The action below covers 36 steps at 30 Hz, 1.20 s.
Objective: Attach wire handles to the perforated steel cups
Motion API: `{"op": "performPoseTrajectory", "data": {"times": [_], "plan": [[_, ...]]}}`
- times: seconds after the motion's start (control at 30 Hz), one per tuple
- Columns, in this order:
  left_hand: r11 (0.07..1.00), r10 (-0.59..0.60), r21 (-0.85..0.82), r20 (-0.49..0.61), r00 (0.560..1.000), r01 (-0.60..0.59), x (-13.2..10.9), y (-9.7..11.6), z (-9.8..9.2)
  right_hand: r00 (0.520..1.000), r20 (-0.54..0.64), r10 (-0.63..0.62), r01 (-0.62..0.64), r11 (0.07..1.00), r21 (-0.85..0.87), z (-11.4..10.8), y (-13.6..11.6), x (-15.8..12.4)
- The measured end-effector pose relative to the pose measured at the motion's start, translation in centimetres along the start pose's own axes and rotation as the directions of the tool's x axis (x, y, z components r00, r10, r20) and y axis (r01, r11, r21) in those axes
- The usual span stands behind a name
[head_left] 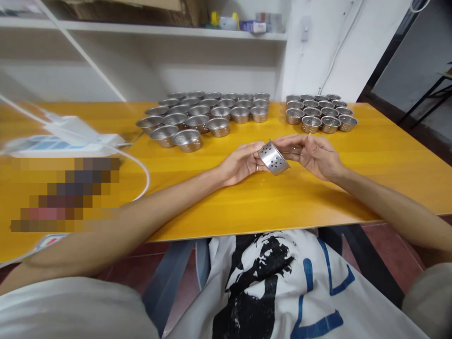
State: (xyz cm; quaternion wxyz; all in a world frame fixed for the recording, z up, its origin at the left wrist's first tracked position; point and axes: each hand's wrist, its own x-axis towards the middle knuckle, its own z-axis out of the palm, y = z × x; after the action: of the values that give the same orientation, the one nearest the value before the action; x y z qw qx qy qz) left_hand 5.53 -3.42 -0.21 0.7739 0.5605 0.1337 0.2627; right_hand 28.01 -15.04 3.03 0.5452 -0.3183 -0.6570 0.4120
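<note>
A small perforated metal cup (274, 158) is tilted on its side above the tabletop, rows of holes showing in its wall. My left hand (243, 162) grips it from the left, thumb on top and fingers underneath; a ring shows on one finger. Against the cup's right side lie the fingertips of my right hand (318, 154), fingers stretched out and thumb apart; whether they press on the metal is partly hidden behind the cup. Rows of similar perforated cups stand upright beyond my hands, a larger group (218, 127) at left and a smaller group (331, 124) at right.
The yellow table (219, 207) has its front edge near my body. At left lie a white power strip (106, 143) with a plug and white cable (146, 174), beside a pixelated patch. Behind is a white shelf (169, 31) bearing a cardboard box (137, 12) and small boxes.
</note>
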Motion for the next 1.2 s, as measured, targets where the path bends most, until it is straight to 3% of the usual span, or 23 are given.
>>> {"op": "performPoseTrajectory", "data": {"times": [0.13,0.47,0.63,0.8,0.97,1.2], "plan": [[1.000,-0.021,0.003,0.014,1.000,0.021,0.1,0.0,0.0,0.999,0.009,-0.046,0.046,0.998,-0.047,-0.2,0.6,0.2],[0.999,-0.036,-0.010,0.030,0.999,0.036,0.3,-0.2,0.1,0.987,0.051,-0.152,0.160,0.908,-0.386,-0.6,1.0,0.4],[0.999,-0.041,0.019,0.063,0.997,0.040,0.3,-0.3,0.4,0.994,0.038,-0.098,0.103,0.841,-0.532,-0.3,0.8,0.3],[0.995,-0.003,0.097,0.098,0.995,-0.007,0.0,-0.1,0.7,0.998,0.062,-0.024,0.053,0.846,-0.530,-0.2,1.0,0.2],[0.997,-0.008,0.074,0.075,0.997,0.003,0.1,0.0,0.6,0.997,0.076,0.011,0.027,0.876,-0.482,0.5,1.4,0.0],[0.998,0.010,0.056,0.046,0.999,-0.013,0.4,-0.1,0.5,1.000,-0.011,0.005,-0.009,0.902,-0.432,0.8,2.0,0.2]]}}
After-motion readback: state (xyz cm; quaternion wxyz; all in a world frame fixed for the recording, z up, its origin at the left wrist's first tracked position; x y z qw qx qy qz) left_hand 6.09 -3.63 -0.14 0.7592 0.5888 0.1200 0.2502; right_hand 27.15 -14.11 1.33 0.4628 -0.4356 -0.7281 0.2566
